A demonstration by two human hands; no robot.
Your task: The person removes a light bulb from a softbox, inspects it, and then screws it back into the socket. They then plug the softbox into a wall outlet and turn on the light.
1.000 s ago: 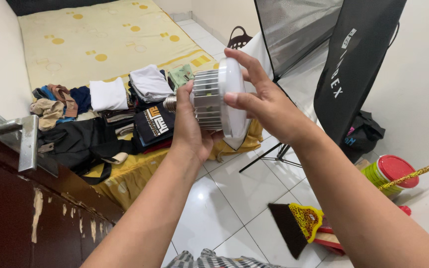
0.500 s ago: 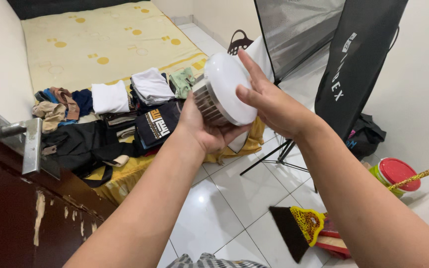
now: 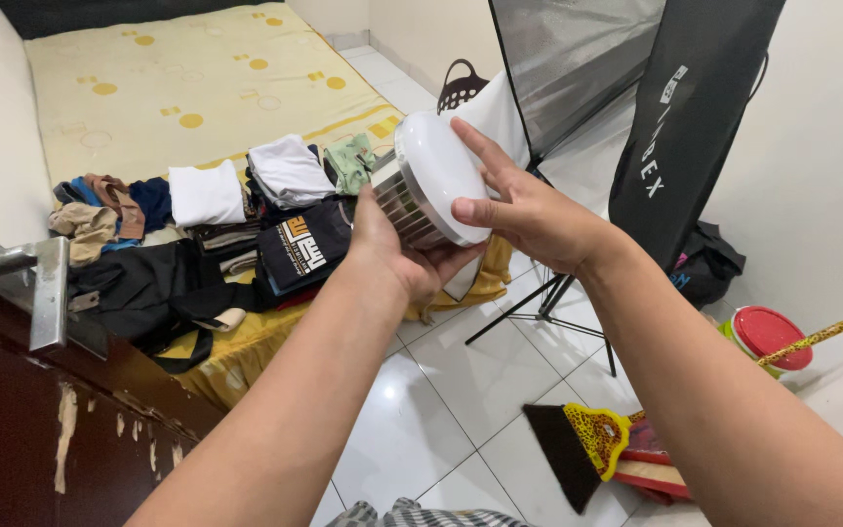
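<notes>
Lamp [image 3: 433,185] held in both my hands: L hand [image 3: 394,256] grips ribbed body from below, R hand [image 3: 529,210] fingers on white dome. Bed [image 3: 187,88] w/ clothes beyond lamp.

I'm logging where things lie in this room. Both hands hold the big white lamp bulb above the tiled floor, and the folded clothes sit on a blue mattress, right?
Not quite: the mattress is pale yellow with darker yellow dots, not blue, as the head view shows. The rest stands: the left hand and right hand both hold the big white lamp bulb above the tiled floor, and the folded clothes sit on that mattress.
</notes>
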